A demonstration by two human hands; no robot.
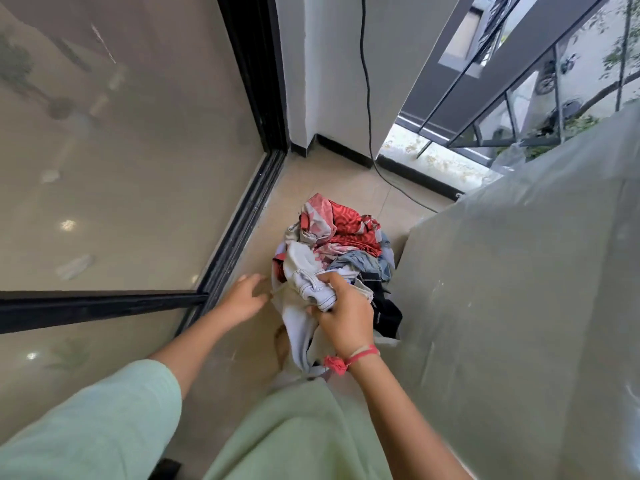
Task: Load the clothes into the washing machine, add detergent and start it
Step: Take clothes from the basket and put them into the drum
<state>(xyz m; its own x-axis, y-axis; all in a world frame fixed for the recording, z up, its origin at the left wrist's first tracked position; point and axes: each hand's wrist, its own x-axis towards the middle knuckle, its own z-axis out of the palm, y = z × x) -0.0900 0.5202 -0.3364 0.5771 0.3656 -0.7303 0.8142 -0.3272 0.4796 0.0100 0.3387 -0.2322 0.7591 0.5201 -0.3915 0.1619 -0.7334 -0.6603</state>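
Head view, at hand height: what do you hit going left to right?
Black door frame → left hand → right hand, with its grip on a pale garment → plastic-covered machine.

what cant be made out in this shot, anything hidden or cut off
Head view: a cloudy plastic sheet covers the bulky thing on the right; what is under it cannot be told.
Bottom of the clothes pile: hidden by the right hand and the pale garment it grips; any basket is unseen.
Top end of the black cable: cut off by the upper edge.
The left hand: slightly blurred; contact with the clothes unclear.
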